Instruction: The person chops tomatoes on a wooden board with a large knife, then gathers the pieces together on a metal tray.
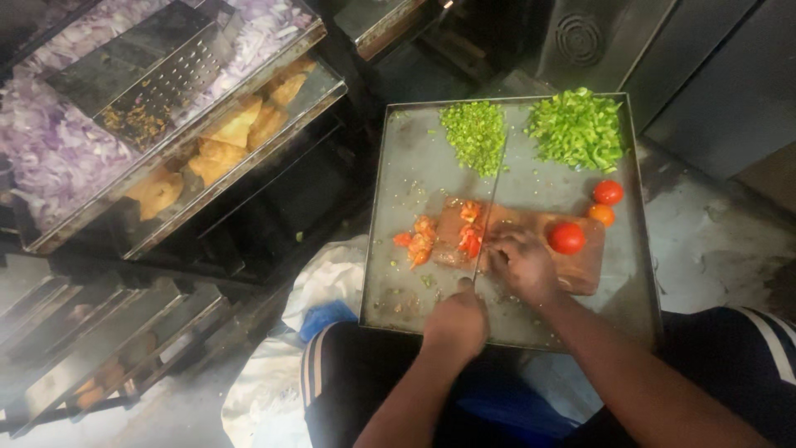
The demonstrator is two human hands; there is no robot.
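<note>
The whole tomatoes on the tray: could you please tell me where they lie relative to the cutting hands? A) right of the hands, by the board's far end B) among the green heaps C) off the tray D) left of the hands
A: the whole tomatoes lie right of the right hand, at the wooden board's end.

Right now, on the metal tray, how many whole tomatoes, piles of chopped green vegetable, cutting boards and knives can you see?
Whole tomatoes: 3, one on the cutting board, two on the tray
Chopped green piles: 2
Cutting board: 1
Knife: 1, handle in the left hand
Total: 7
</note>
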